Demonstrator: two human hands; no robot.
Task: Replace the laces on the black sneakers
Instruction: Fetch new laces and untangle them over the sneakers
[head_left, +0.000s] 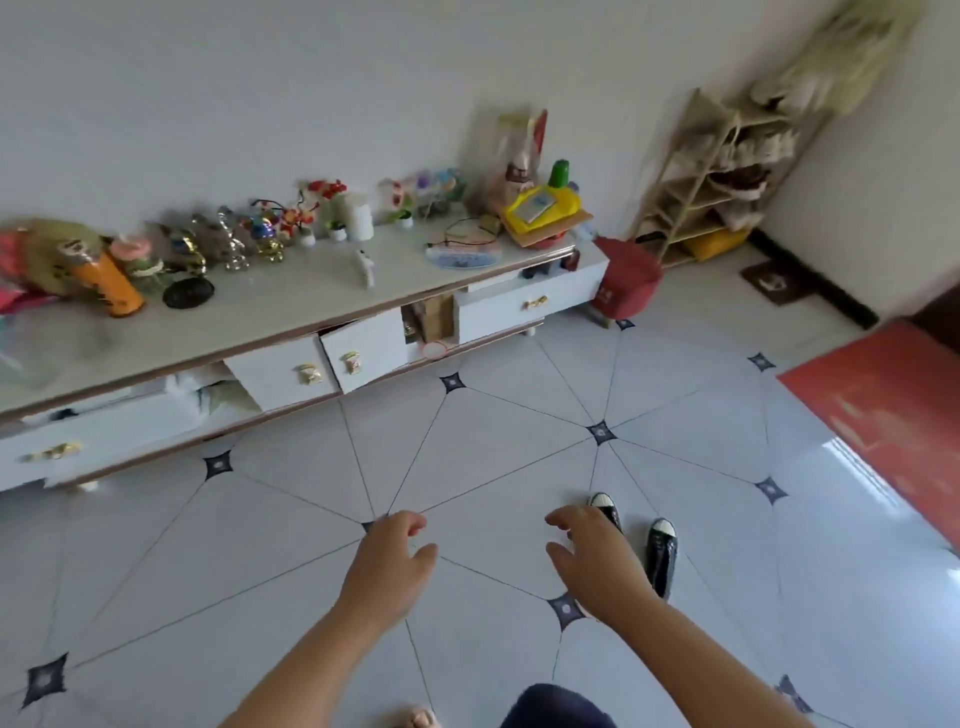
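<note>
2 black sneakers (662, 558) with white toe caps stand side by side on the pale tiled floor (493, 467), toes pointing away from the person. The right hand (597, 564) reaches out in front of the nearer-left sneaker and hides most of it; its fingers are spread and loosely bent, holding nothing. The left hand (392, 561) hovers apart from the shoes, fingers relaxed and slightly curled, also holding nothing. Beyond stands a long white cabinet (291, 306) with drawers partly pulled out and a cluttered top. A red stool (626, 278) sits at its right end, with a shoe rack (696, 192) in the corner.
</note>
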